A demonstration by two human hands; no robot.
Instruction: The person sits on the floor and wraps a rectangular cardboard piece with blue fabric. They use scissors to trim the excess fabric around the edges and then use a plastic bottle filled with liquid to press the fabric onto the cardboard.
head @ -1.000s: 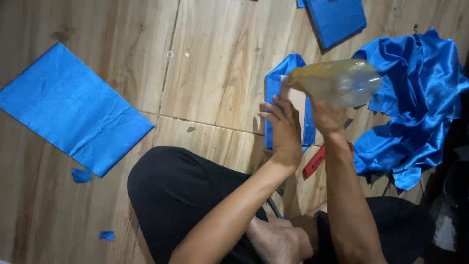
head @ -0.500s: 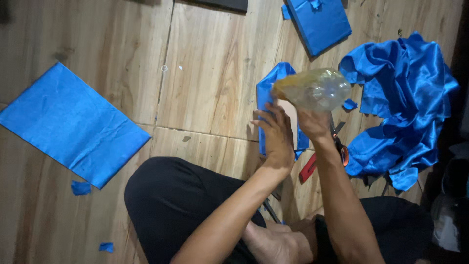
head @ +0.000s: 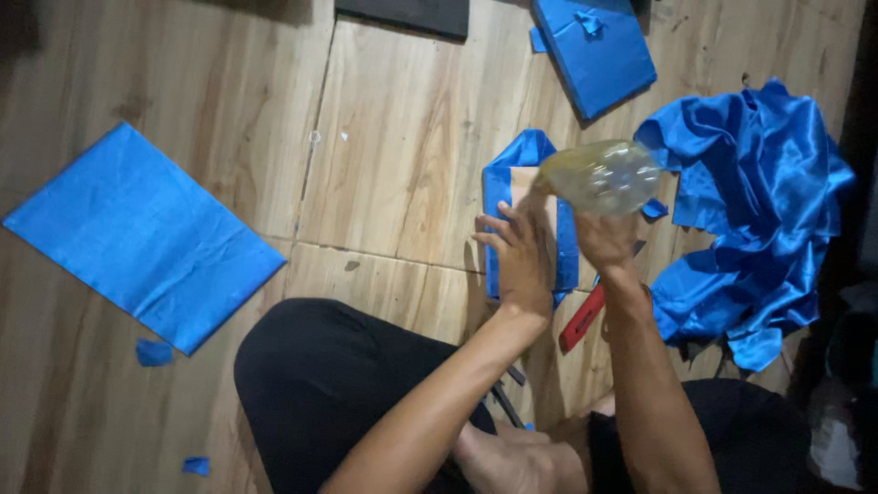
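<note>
My right hand [head: 605, 240] grips a clear plastic bottle [head: 599, 174] with yellowish liquid, tipped sideways with its neck pointing left over a brown card [head: 535, 197]. The card lies on a blue satin piece [head: 528, 151] whose edges fold up around it. My left hand [head: 519, 261] lies flat with spread fingers on the card's near end, pressing it to the wooden floor [head: 393, 174].
A flat blue fabric square [head: 137, 233] lies at the left. A crumpled heap of blue satin [head: 764, 210] is at the right. A blue-covered board [head: 594, 50] and a dark board [head: 402, 14] lie at the top. A red cutter [head: 581, 320] rests by my right wrist. Blue scraps [head: 154, 352] dot the floor.
The bottle has tipped lower toward the card and its neck has come closer to the card's top. My left hand stays pressed on the card.
</note>
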